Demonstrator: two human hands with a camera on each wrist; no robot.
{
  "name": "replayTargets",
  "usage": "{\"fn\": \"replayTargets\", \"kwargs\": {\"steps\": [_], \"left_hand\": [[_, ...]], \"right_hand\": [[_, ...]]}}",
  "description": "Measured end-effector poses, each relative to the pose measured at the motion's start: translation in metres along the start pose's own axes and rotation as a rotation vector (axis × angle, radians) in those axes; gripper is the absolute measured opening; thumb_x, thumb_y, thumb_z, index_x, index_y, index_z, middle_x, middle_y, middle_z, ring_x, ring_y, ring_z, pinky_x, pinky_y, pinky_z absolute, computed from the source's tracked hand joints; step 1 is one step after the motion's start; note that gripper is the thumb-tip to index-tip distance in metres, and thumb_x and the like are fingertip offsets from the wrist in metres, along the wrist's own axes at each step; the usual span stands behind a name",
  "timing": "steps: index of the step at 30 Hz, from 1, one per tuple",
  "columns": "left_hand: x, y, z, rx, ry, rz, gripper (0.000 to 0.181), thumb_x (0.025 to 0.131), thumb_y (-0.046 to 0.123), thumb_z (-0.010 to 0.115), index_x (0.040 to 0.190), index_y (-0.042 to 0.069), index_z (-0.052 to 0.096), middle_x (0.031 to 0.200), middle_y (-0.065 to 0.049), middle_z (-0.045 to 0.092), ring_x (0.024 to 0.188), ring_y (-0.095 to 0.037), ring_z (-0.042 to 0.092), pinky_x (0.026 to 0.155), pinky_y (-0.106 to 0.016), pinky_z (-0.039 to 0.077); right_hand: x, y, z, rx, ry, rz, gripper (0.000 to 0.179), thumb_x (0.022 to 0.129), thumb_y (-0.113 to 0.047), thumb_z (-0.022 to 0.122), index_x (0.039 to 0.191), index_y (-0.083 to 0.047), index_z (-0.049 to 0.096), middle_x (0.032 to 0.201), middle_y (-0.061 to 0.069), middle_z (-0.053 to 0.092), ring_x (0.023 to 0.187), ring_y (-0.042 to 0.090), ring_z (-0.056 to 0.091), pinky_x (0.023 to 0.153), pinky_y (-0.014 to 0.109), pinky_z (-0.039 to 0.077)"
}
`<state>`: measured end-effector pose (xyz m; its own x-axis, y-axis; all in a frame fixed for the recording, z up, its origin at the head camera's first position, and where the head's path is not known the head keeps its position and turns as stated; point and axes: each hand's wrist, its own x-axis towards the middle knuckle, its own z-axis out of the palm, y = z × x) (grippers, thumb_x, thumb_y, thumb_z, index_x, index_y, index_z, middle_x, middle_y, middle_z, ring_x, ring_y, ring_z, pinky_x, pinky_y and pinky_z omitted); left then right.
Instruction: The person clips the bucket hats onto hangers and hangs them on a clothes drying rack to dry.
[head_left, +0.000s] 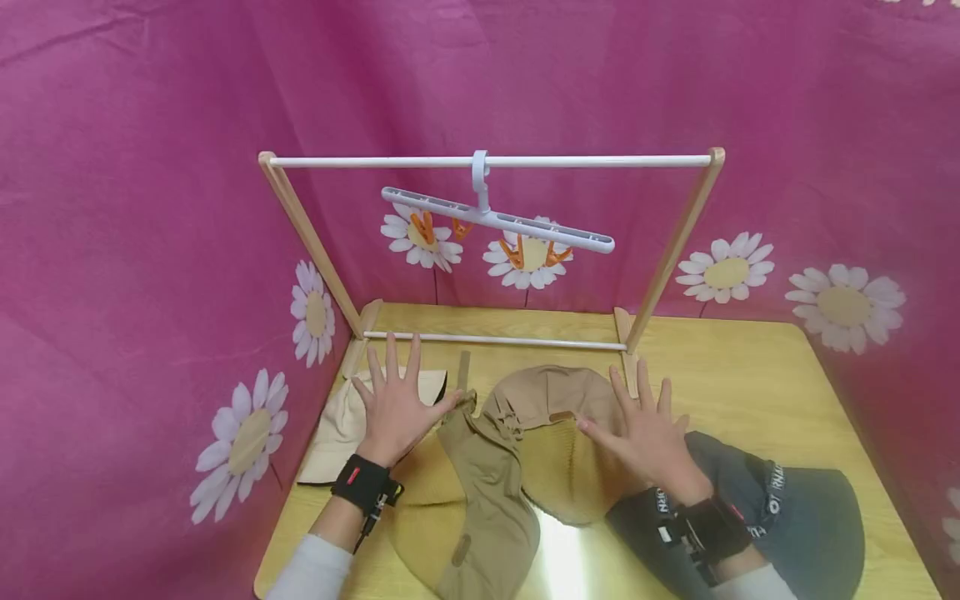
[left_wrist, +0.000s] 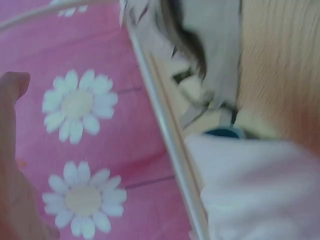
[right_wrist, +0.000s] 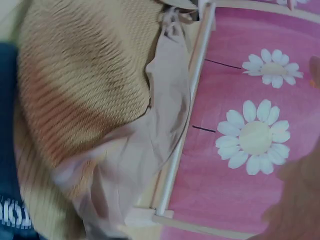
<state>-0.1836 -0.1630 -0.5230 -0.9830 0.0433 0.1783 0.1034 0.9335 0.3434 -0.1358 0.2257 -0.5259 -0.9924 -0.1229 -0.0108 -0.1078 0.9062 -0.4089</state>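
My left hand (head_left: 396,412) is held up with fingers spread, in front of a cream bucket hat (head_left: 330,437) in the head view. My right hand (head_left: 648,437), also spread, is above a dark grey-blue hat (head_left: 817,517) with a lettered band. Neither hand holds anything. Between them lie two tan cloth hats with woven yellowish brims: an olive-tan hat (head_left: 495,492) near the left hand and a pinkish-tan hat (head_left: 555,387) near the right. In the right wrist view, the ribbed brim (right_wrist: 85,65) shows large. Each wrist view catches only part of its hand.
A wooden rack with a white top bar (head_left: 600,161) stands at the table's back. From it hangs a grey hanger (head_left: 540,231) with several orange clips (head_left: 513,252). A pink flowered curtain (head_left: 150,208) encloses the wooden table (head_left: 750,375) at the back and sides.
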Motion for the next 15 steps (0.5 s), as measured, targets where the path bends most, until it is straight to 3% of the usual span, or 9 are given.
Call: {"fn": "replayTargets", "kwargs": {"steps": [6,11,15], "left_hand": [[0.029,-0.018,-0.012,-0.103,0.090,-0.061,0.122,0.083,0.078,0.068,0.169,0.027,-0.001,0.175,-0.015,-0.010,0.157,-0.053,-0.005,0.110,-0.085,0.014],[0.054,-0.035,-0.021,-0.194,0.154,-0.105,0.126,0.084,0.069,0.074,0.168,0.028,-0.011,0.175,-0.015,-0.013,0.158,-0.050,-0.004,0.118,-0.076,0.013],[0.076,-0.051,-0.028,-0.272,0.227,-0.122,0.124,0.087,0.061,0.076,0.169,0.019,-0.008,0.174,-0.018,-0.009,0.160,-0.045,-0.001,0.121,-0.070,0.016]], "right_hand": [[0.016,0.010,-0.006,0.172,0.090,0.002,0.110,0.094,-0.062,0.066,0.169,-0.019,-0.002,0.173,0.023,-0.012,0.148,0.070,0.002,0.096,0.092,0.021],[0.035,0.025,-0.005,0.308,0.165,0.018,0.116,0.093,-0.054,0.073,0.168,-0.010,-0.004,0.172,0.025,-0.012,0.155,0.058,0.000,0.113,0.081,0.016],[0.055,0.037,-0.010,0.415,0.241,-0.006,0.119,0.092,-0.045,0.077,0.166,-0.003,-0.006,0.172,0.028,-0.007,0.158,0.049,0.001,0.121,0.071,0.013]]}}
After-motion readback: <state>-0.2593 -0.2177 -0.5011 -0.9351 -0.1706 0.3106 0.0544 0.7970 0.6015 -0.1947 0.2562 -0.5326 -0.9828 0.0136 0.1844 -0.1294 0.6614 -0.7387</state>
